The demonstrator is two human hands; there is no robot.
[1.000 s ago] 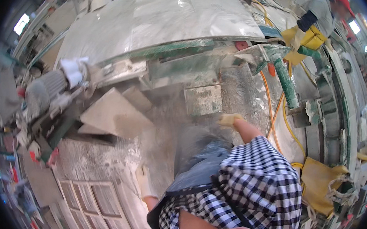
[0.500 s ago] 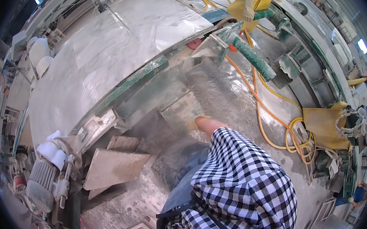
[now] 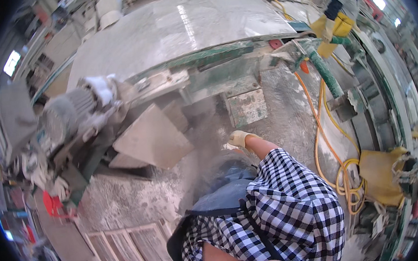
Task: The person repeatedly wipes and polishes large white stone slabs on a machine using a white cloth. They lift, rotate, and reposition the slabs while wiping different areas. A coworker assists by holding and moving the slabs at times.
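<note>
My right hand, in a cream work glove, hangs low in front of my dark blue-grey apron, on the right side. Its fingers look bent, but they are too small and blurred to show whether they hold anything. A concrete-coloured floor lies beneath it. Just beyond the hand stands a worn green-and-white metal plate or block at the foot of the machine. Of my left arm only a bare part shows at the lower edge; the left hand is out of the picture.
A large pale slab rests on the green machine bench ahead. Broken stone pieces lean at the left, near a dusty motor. Orange and yellow hoses trail along the right. Another person in a yellow apron stands far right. Wooden frames lie lower left.
The view has turned left, so the bench and hoses sit farther right. My right hand's glove shows more fully now. More of the other person has come into view.
</note>
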